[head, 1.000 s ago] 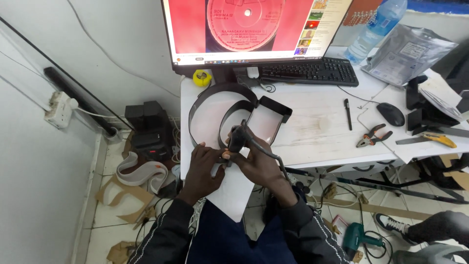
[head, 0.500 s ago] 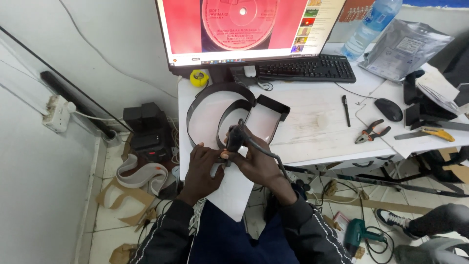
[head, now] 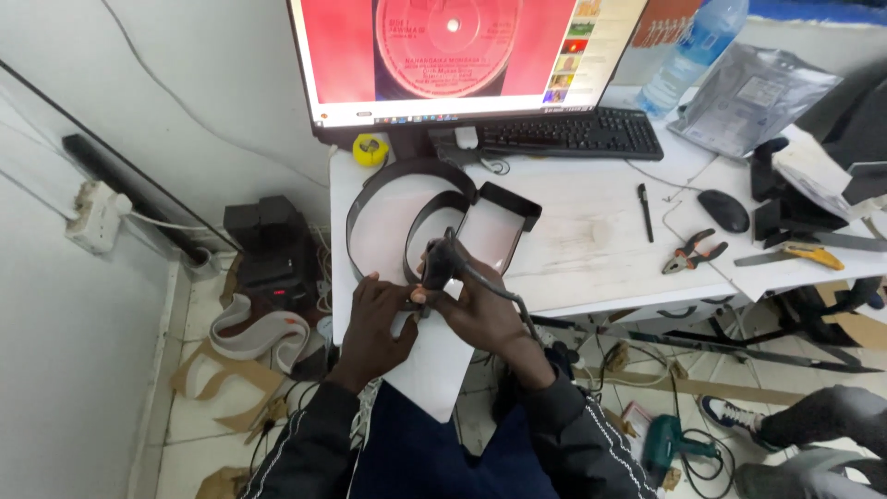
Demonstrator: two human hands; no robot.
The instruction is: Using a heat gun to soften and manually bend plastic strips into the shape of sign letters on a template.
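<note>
Strip (head: pixel 388 199) of dark bent metal lies unmoved on the bench (head: pixel 591 249); left hand (head: pixel 374 323) still pins its end, right hand (head: pixel 471 305) keeps clenching the corded tool (head: pixel 442 263).

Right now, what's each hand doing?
Left hand: pressing on the dark curved strip, fingers bent.
Right hand: closed around a corded hand tool.

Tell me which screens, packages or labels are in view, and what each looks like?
Computer monitor: back of the white desk, showing a big red disc picture with a strip of small thumbnails.
Silvery foil pouch: right of the keyboard, flat, with a pale label.
Water bottle: behind the pouch, clear blue, blue label.
</note>
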